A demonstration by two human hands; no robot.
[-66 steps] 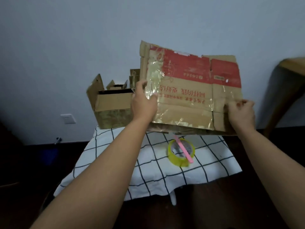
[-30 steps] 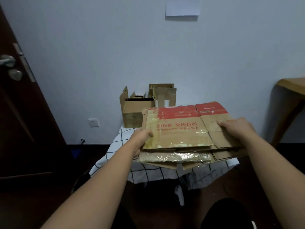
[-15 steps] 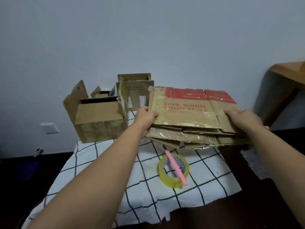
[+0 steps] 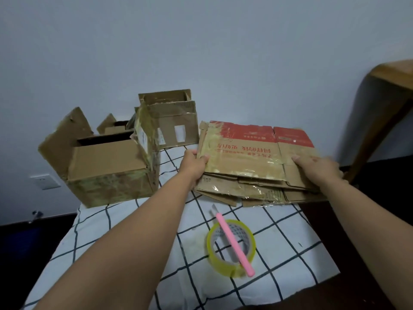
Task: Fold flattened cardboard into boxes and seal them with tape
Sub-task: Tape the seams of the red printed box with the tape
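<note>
A stack of flattened cardboard lies at the far right of the table; its top sheet has a red band and red print. My left hand grips the stack's left edge, thumb on top. My right hand holds the right side, fingers over the top sheet. A roll of yellowish tape sits on the checked cloth nearer to me, with a pink cutter lying across it.
Two folded cardboard boxes stand at the back left: a large open one and a smaller one behind it. A wooden table stands at the right. A white wall is behind, with a socket low at the left.
The cardboard stack has come down from upright in the air to lie nearly flat at the table's far right. Both hands kept hold of its sides.
</note>
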